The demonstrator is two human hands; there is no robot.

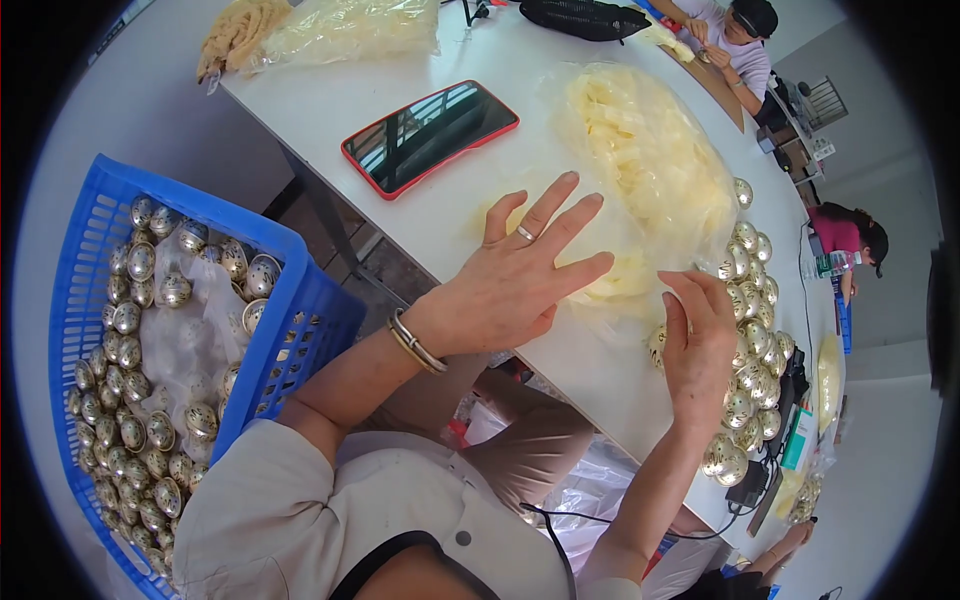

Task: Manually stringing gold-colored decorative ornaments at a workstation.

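Note:
My left hand [510, 275] is open, fingers spread, over the near edge of a clear plastic bag [650, 150] filled with pale yellow, ribbon-like pieces. It wears a ring, and two bangles circle the wrist. My right hand [697, 345] is loosely curved at the bag's lower right side, thumb and fingertips slightly apart, with nothing visible between them. Beside it, a heap of shiny gold egg-shaped pieces [745, 385] with dark markings lies along the right of the white table [400, 235]. Whether my fingertips touch the bag's film is hard to make out.
At left stands a blue plastic basket [285, 330] full of similar gold pieces and crumpled film. A red-cased phone [430, 138] lies on the table, with another plastic bag [345, 35] and a black pouch [583, 18] farther back. Cables and a teal-and-white box [799, 438] are at right. Other people sit beyond.

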